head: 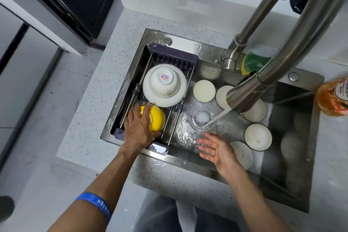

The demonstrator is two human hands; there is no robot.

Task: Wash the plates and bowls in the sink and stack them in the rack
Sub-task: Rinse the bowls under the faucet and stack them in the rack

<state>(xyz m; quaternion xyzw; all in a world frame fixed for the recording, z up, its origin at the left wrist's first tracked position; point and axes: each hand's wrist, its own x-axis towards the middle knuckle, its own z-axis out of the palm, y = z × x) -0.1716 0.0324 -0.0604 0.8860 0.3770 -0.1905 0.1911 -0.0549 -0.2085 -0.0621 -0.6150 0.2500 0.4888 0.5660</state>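
Note:
A purple-ended wire rack (pixel 175 57) spans the left part of the steel sink (pixel 301 156). In it a white bowl (pixel 164 84) lies upside down on a white plate (pixel 150 98). Nearer me, a yellow bowl (pixel 157 118) sits upside down in the rack, and my left hand (pixel 138 128) grips it from above. My right hand (pixel 214 149) hovers wet and open over the sink floor, holding nothing. Several white plates and bowls lie in the sink: a small bowl (pixel 204 91), a black-rimmed bowl (pixel 258 137) and a plate (pixel 243 154) beside my right hand.
The steel faucet (pixel 267 79) arches over the sink and pours water onto a clear glass dish (pixel 202 117). A green and yellow sponge (pixel 253 63) lies at the sink's back rim. An orange soap bottle (pixel 333 96) stands at the right. Jars line the back shelf.

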